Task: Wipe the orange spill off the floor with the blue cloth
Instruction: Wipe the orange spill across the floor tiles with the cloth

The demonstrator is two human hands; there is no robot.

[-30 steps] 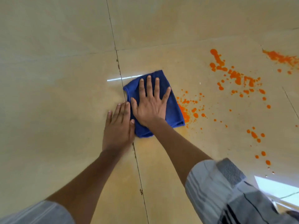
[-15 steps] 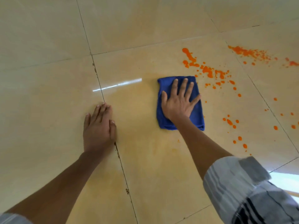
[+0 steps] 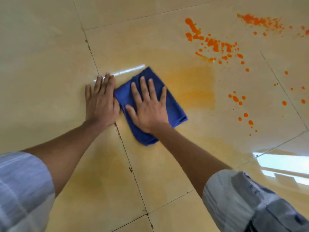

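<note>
At frame centre, the blue cloth (image 3: 168,104) is pinned under the flat, spread right hand (image 3: 148,108) for wiping pressure; the left hand (image 3: 100,102), likewise open, is braced on the floor (image 3: 41,64) for support.

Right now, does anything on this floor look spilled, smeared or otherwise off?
Yes. Orange spill drops still dot the floor beyond and right of the blue cloth, and a hazy orange smear sits beside it. The right hand presses the cloth flat.
</note>
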